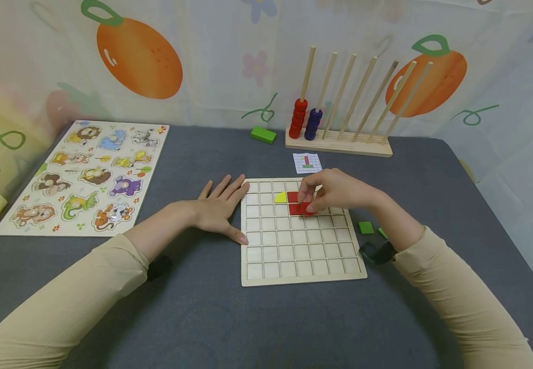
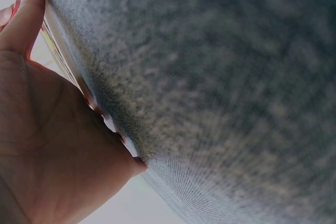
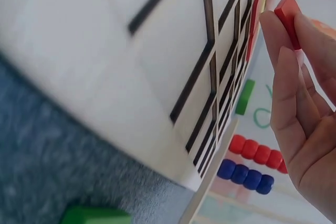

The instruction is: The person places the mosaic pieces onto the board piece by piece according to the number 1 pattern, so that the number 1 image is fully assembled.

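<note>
My right hand [image 1: 335, 189] pinches a small red square tile [image 3: 287, 18] between thumb and fingertips, over the wooden grid board [image 1: 304, 281]. Beside it in the head view, red tiles [image 1: 294, 209] lie in the grid's cells, partly covered by the fingers. To their left sits a yellow tile [image 1: 280, 198] with a rounded corner. My left hand [image 1: 216, 210] lies with fingers spread at the board's left edge, its thumb and fingertips touching the rim. The left wrist view shows mostly this hand's palm and the blurred tabletop.
A small pattern card [image 1: 307, 163] lies behind the board. Green tiles [image 1: 366, 228] lie to its right, partly behind my wrist. Farther back are a green block [image 1: 263, 135] and a peg stand [image 1: 340, 145] with red and blue beads. An animal puzzle [image 1: 82, 179] lies left.
</note>
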A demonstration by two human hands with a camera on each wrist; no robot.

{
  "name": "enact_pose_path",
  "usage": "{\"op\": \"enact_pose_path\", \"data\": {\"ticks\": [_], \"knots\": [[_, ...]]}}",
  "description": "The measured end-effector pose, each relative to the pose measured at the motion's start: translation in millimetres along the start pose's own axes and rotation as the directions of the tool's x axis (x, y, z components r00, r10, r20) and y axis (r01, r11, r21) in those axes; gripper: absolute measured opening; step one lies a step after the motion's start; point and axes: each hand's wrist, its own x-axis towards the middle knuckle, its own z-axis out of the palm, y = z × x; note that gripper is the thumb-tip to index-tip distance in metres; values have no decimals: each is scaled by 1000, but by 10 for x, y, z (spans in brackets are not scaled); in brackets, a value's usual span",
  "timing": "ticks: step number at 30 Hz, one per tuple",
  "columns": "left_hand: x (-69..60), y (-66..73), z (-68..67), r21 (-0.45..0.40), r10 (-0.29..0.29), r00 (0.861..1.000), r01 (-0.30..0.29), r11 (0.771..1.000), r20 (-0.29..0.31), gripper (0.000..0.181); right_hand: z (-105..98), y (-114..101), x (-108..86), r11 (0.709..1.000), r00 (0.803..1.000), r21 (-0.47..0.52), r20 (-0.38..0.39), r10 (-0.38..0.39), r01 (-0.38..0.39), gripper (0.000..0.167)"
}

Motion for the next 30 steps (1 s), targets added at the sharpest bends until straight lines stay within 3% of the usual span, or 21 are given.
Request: {"op": "enact_pose_path", "data": {"ticks": [7, 30], "knots": [[-3, 10, -6, -1, -1, 1000, 1, 1000, 2, 131, 48, -53, 45, 999, 999, 50, 50, -12, 10, 16], [-26, 17, -12, -8, 0, 1000, 0, 1000, 5, 130, 165, -112, 126, 999, 995, -30, 90, -37, 39, 18]]}}
